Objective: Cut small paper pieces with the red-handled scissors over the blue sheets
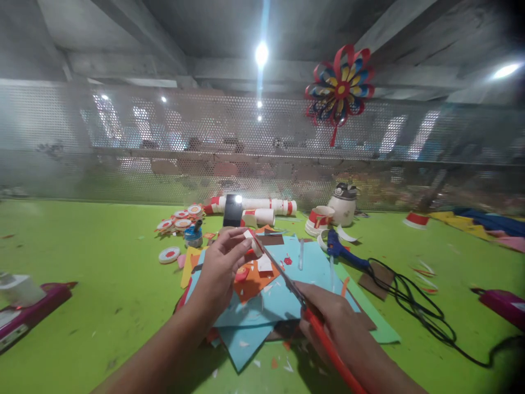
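Pinched between the thumb and fingers of my left hand (219,265) is a small white and red piece, seemingly paper or card (256,247). My right hand (338,323) grips a pair of scissors with red handles (328,342). Their blades point up and left, with the tips at the piece; whether they are cutting into it I cannot make out. Below both hands lie light blue sheets (315,257) and an orange sheet (256,284), strewn with small scraps. A small red cut-out (288,261) rests on the blue sheet.
A blue glue gun (342,249) with a looping black cord (430,314) lies to the right. Behind stand a red-and-white paper cup (320,219), a white jar (343,205) and a dark phone-like device (233,210). White-and-red discs (169,254) and a power strip (45,309) are left.
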Tool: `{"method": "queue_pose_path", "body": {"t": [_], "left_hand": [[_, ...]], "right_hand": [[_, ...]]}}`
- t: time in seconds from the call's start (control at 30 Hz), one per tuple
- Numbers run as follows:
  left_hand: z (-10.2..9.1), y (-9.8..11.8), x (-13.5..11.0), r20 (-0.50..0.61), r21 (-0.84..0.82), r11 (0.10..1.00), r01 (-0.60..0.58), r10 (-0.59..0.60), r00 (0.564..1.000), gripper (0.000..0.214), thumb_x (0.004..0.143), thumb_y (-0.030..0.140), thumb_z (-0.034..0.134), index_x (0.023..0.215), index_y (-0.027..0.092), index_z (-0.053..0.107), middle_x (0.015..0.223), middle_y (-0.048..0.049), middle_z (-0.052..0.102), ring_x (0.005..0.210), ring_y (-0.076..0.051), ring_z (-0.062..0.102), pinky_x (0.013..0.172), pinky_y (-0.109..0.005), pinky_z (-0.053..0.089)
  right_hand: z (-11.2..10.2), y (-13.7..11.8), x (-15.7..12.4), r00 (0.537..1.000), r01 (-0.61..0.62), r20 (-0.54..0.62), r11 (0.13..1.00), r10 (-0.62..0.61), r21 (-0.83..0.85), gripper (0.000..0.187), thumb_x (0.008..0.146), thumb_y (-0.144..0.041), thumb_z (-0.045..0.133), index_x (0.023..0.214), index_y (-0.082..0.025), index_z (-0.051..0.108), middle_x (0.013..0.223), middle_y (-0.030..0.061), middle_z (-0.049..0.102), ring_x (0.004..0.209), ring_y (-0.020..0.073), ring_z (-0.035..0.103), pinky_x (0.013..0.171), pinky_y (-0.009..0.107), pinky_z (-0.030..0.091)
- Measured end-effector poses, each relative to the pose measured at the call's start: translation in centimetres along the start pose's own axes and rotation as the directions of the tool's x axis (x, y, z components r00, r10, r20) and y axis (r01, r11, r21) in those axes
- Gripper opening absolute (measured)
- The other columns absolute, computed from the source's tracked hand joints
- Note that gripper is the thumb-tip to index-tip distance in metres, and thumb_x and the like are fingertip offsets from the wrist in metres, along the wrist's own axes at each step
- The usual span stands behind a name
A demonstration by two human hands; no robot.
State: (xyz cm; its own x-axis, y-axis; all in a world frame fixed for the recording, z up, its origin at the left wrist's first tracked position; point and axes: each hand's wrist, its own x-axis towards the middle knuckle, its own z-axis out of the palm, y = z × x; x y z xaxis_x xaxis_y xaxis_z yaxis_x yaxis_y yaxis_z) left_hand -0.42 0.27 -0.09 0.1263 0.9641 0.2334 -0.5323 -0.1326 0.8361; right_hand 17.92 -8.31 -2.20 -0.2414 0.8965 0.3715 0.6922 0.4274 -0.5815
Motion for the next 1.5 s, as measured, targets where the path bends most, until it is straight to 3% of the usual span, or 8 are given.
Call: {"method": "queue_pose_path", "body": {"t": [0.27,0.6,0.77,0.97,1.27,1.5], "left_hand": [[0.01,-0.15,0.06,-0.015,0.012,1.0,0.008,-0.008,1.0,0.025,0.07,0.021,0.072,0.092,0.015,0.063,0.089,-0.0068,0.066,0.083,-0.02,0.064,0.082,-0.038,0.05],[-0.18,-0.29,0.08,-0.019,-0.006,1.0,0.015,-0.015,1.0,0.024,0.068,0.02,0.072,0.09,0.015,0.064,0.087,-0.007,0.067,0.081,-0.021,0.066,0.08,-0.039,0.051],[-0.1,-0.29,0.13,-0.012,0.0,1.0,-0.006,0.006,1.0,0.024,0.069,0.021,0.072,0.091,0.015,0.064,0.086,-0.0074,0.068,0.081,-0.02,0.065,0.081,-0.038,0.05],[-0.12,-0.47,0.12,-0.013,0.064,0.998,-0.009,0.01,1.0,0.028,0.069,0.023,0.073,0.094,0.015,0.063,0.09,-0.0084,0.067,0.081,-0.02,0.064,0.08,-0.038,0.05],[0.13,-0.39,0.0,-0.024,0.078,0.997,-0.012,0.013,1.0,0.028,0.066,0.022,0.074,0.09,0.015,0.064,0.087,-0.0075,0.067,0.082,-0.021,0.064,0.082,-0.04,0.05],[0.11,-0.41,-0.08,-0.017,0.078,0.997,-0.021,0.022,1.0,0.027,0.067,0.022,0.073,0.092,0.015,0.063,0.087,-0.0073,0.066,0.082,-0.02,0.063,0.081,-0.04,0.051]], "right_hand": [[0.01,0.0,-0.08,1.0,-0.03,-0.007,0.997,0.029,-0.066,0.039,0.076,-0.01,0.046,0.109,-0.017,0.065,0.096,0.0092,0.072,0.084,0.025,0.065,0.074,0.036,0.048],[0.08,-0.27,-0.04,0.998,-0.06,-0.006,0.992,0.06,-0.113,0.04,0.072,-0.009,0.046,0.105,-0.018,0.067,0.091,0.0072,0.073,0.079,0.0237,0.066,0.067,0.033,0.049],[0.18,0.05,-0.03,0.998,-0.06,0.009,0.995,0.061,-0.086,0.04,0.075,-0.01,0.045,0.11,-0.015,0.064,0.095,0.0104,0.071,0.086,0.0253,0.063,0.077,0.038,0.048],[0.12,0.18,-0.19,0.992,-0.12,0.023,0.981,0.125,-0.149,0.043,0.078,-0.012,0.043,0.117,-0.015,0.06,0.097,0.0129,0.066,0.089,0.028,0.06,0.078,0.044,0.047],[0.02,0.04,-0.22,0.99,-0.134,0.007,0.967,0.138,-0.215,0.041,0.076,-0.01,0.045,0.113,-0.015,0.063,0.096,0.0137,0.069,0.087,0.0295,0.062,0.076,0.045,0.048],[0.06,0.05,-0.24,0.996,-0.081,0.009,0.985,0.083,-0.151,0.035,0.078,-0.014,0.043,0.105,-0.017,0.064,0.091,0.0117,0.071,0.085,0.0279,0.063,0.075,0.042,0.048]]}}
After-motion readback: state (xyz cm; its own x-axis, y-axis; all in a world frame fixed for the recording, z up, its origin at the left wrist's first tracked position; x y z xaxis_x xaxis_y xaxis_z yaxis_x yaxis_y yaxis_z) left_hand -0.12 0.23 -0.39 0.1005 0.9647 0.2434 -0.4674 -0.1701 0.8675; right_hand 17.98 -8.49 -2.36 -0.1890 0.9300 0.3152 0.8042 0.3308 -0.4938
